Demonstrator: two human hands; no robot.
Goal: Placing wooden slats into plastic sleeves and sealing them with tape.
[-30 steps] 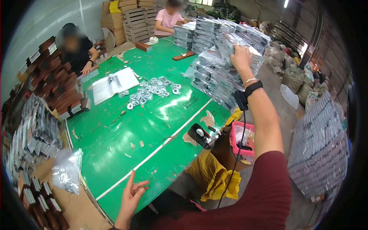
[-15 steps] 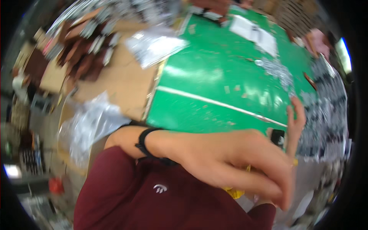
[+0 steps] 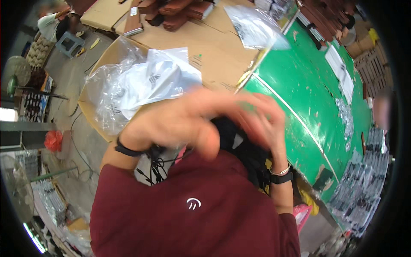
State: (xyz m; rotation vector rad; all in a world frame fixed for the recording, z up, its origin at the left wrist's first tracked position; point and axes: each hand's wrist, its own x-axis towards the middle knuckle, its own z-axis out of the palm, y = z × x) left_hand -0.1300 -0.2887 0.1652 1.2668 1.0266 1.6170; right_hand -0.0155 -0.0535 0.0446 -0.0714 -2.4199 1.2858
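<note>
Both my hands are raised close to the camera and blurred. My left hand point(image 3: 175, 124), with a black band on its wrist, and my right hand point(image 3: 263, 124), with a black watch and a thin bracelet, meet over a black soft object point(image 3: 239, 147) held against my dark red shirt point(image 3: 192, 210). Fingers of both hands curl around that black object. Its exact shape is hidden by the hands and the blur. A thin black cable point(image 3: 156, 165) hangs below my left wrist.
A green table point(image 3: 299, 98) runs to the right, with small metal parts point(image 3: 344, 115) and papers on it. Cardboard point(image 3: 214, 55) carries clear plastic bags point(image 3: 141, 85) and brown pieces point(image 3: 171, 10). Stacks of packed parts point(image 3: 359, 188) stand lower right. A person point(image 3: 53, 23) sits far top left.
My right hand has left the stacks of packed parts, and both hands have come up together in front of the camera. The view has swung round toward the cardboard and bags.
</note>
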